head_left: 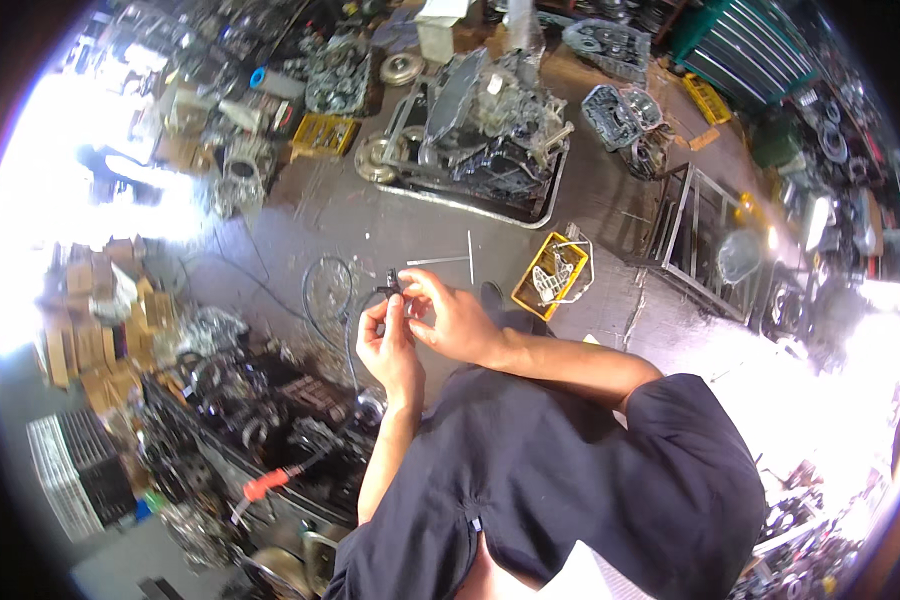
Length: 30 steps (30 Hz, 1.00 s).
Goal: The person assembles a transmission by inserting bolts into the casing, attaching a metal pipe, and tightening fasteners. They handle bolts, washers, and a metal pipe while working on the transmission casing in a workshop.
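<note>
In front of my chest both hands meet around a small dark part (392,281), too small to name. The thumb and bent fingers of my left hand (394,352) pinch it from below. My right hand (454,322) comes in from the right, its fingertips closed at the part's upper side. The palms hide some of what lies between the fingers. Beyond the hands, on the floor, are a thin metal rod (471,257) and a yellow crate (551,277) with a pale metal bracket (550,283) in it.
A large metal gearbox assembly (490,120) stands in a tray (470,208) ahead. A metal frame stand (705,240) is at the right. A bench at the lower left carries dark parts and a red-handled tool (266,484). Cardboard boxes (95,340) pile at the left; a hose (310,300) loops on the floor.
</note>
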Motion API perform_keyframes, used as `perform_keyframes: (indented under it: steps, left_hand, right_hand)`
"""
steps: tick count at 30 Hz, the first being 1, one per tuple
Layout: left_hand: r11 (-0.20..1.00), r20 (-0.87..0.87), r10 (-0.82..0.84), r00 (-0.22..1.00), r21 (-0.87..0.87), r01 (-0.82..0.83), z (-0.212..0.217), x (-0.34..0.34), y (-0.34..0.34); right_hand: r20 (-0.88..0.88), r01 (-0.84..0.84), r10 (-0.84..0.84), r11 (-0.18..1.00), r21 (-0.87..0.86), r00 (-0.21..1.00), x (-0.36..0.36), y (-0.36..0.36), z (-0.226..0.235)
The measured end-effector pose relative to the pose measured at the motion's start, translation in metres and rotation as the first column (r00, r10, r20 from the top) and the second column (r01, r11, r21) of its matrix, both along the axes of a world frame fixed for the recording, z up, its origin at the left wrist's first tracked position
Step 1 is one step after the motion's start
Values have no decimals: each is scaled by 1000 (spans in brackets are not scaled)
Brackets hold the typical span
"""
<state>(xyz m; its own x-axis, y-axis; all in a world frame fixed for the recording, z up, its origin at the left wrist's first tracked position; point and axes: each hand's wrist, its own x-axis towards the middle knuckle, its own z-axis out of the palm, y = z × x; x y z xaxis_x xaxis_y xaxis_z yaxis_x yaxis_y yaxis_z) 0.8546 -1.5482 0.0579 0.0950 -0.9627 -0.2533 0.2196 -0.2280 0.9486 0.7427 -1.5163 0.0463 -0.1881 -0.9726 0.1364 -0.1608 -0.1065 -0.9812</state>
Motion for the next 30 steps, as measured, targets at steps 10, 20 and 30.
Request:
perform_keyframes:
  steps: [10, 20, 30]
  left_hand:
    - [886, -8, -420, 908, 213, 411, 0, -46, -104]
    - [470, 469, -809, 355, 153, 869, -24, -126, -147]
    - [155, 778, -628, -28, 160, 975, -130, -297, -267]
  right_hand:
    - [-50, 355, -354, 935, 10, 934, -38, -68, -21]
    - [-143, 788, -785, 614, -52, 602, -70, -68, -55]
    - [82, 837, -996, 67, 544, 27, -254, -42, -288]
